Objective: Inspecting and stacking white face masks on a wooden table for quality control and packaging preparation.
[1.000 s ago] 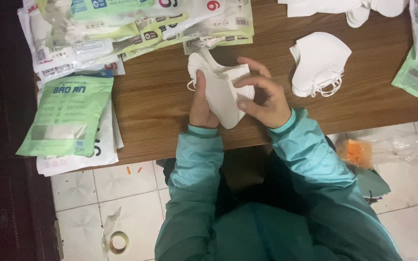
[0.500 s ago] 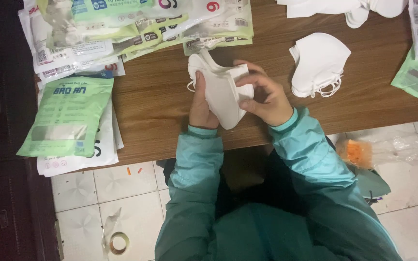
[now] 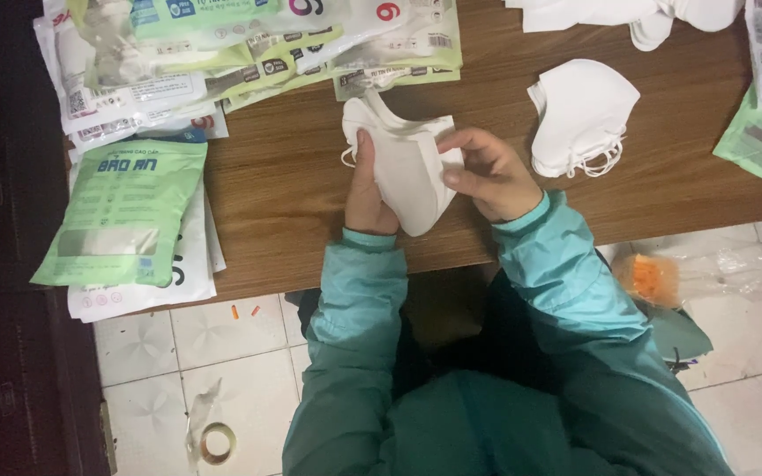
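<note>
STEP: folding a white mask [image 3: 407,167] flat over the table [image 3: 293,185] edge | GRIP: my left hand [image 3: 369,189] and right hand [image 3: 487,176] both pinch it | NEXT: likely calls for pressing the fold, keeping the straps tucked.

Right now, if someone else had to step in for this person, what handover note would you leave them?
Left hand: grips the left edge of a white folded mask, thumb on its front.
Right hand: pinches the mask's right edge.
The mask is held just above the wooden table.
Done: a stack of white masks lies to the right.
Left: the mask in hand is not in a packet; green and white packets wait at the table's left edge, with more at the far side.
</note>
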